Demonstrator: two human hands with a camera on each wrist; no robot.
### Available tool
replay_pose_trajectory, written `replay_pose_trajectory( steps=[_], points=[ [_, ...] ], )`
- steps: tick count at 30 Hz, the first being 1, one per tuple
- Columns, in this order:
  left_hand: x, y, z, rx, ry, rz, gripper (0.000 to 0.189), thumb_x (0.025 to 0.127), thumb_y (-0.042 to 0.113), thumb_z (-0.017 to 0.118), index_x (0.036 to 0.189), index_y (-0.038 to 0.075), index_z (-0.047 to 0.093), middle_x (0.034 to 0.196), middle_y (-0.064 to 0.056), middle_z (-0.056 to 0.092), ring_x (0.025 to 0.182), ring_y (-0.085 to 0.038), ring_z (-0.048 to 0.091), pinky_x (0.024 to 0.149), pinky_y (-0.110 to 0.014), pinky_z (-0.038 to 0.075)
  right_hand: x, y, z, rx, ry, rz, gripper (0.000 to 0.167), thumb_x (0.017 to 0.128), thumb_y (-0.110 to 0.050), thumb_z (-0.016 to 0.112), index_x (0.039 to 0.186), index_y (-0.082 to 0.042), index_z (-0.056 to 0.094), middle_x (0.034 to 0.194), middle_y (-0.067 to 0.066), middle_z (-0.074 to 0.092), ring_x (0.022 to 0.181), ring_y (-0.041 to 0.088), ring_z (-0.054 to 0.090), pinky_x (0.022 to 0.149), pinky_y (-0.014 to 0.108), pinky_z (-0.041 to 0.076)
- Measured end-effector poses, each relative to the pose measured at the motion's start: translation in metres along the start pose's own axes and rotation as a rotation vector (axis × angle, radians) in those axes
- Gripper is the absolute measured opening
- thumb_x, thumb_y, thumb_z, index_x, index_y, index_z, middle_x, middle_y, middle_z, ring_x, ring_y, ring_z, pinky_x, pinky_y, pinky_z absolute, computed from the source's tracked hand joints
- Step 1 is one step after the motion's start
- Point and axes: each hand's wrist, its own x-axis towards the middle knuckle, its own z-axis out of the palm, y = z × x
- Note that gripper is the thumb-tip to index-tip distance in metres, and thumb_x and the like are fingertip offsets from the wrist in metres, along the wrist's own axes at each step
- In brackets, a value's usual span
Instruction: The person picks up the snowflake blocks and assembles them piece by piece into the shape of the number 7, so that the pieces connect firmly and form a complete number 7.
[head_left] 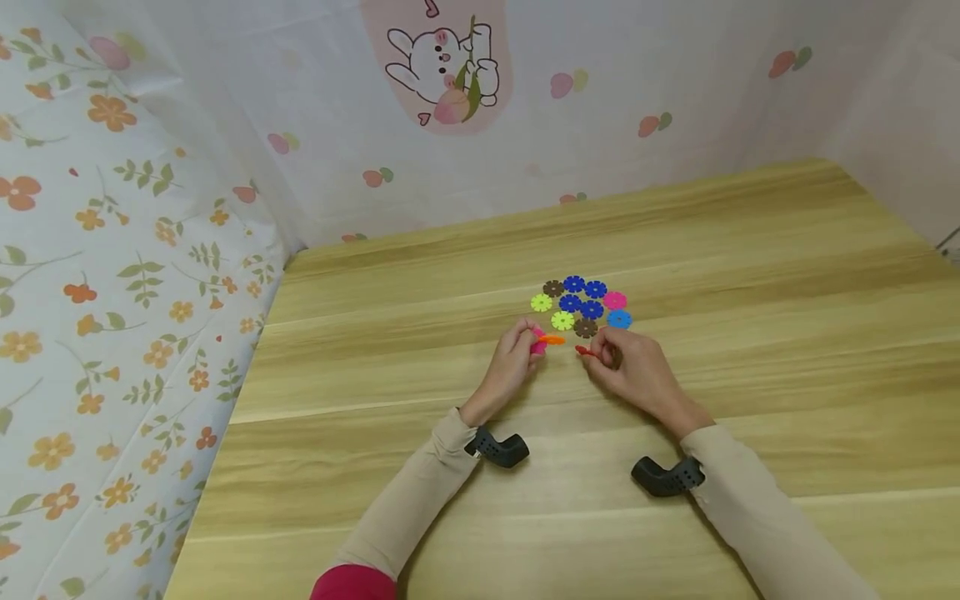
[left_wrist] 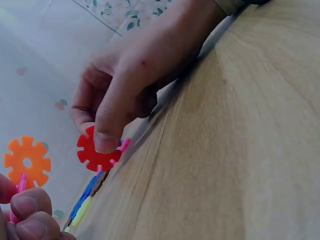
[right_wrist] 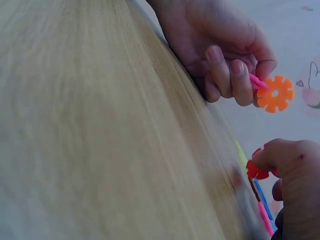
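Note:
My left hand (head_left: 513, 361) pinches a pink notched disc (head_left: 538, 340) between thumb and fingers. An orange notched disc (right_wrist: 275, 94) is slotted onto the pink one, standing crosswise to it and pointing toward the right hand. A red notched disc (left_wrist: 97, 151) is pinched between thumb and forefinger of my right hand (head_left: 632, 364). In the head view a short gap lies between the orange disc and the red one. Both hands are close over the table, just in front of a cluster of flat discs.
Behind the hands, on the wooden table (head_left: 390, 317), lie several loose discs: blue (head_left: 573, 284), brown (head_left: 586, 327), yellow-green (head_left: 562, 320), pink (head_left: 615, 300) and light blue (head_left: 619, 319). Patterned cloth (head_left: 315, 158) hangs at the back and left. Each wrist wears a black mount (head_left: 504, 448).

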Motion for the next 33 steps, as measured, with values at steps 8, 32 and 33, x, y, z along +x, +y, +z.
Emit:
replay_pose_trajectory(
  steps=[8,32,33],
  points=[
    [0.000,0.000,-0.002,0.018,-0.014,0.028,0.017,0.098,0.011,0.033,0.096,0.003,0.047,0.066,-0.001,0.040,0.049,-0.010,0.033,0.043,-0.019,0.029,0.004,-0.007,0.005,0.180,0.237,0.005,0.009,0.080,0.001,0.068,0.074,-0.002,0.063,0.059,-0.005,0.047,0.051,0.008,0.039,0.046,0.017,0.030],
    [-0.011,0.026,-0.002,-0.027,-0.173,0.069,0.023,0.099,0.001,0.038,0.115,-0.014,0.043,0.079,-0.034,0.050,0.054,-0.017,0.053,0.052,-0.030,0.049,0.013,-0.052,-0.013,0.413,-0.012,0.476,0.034,0.100,-0.011,0.042,0.080,0.012,0.057,0.064,0.026,0.050,0.053,0.009,0.040,0.046,0.019,0.032],
    [-0.011,0.026,-0.001,-0.026,-0.177,0.069,0.022,0.099,0.001,0.039,0.115,-0.013,0.043,0.078,-0.033,0.051,0.054,-0.018,0.053,0.052,-0.031,0.050,0.013,-0.053,-0.014,0.411,-0.016,0.478,0.034,0.100,-0.010,0.041,0.080,0.013,0.057,0.065,0.027,0.050,0.054,0.009,0.040,0.047,0.019,0.032]
  ],
)
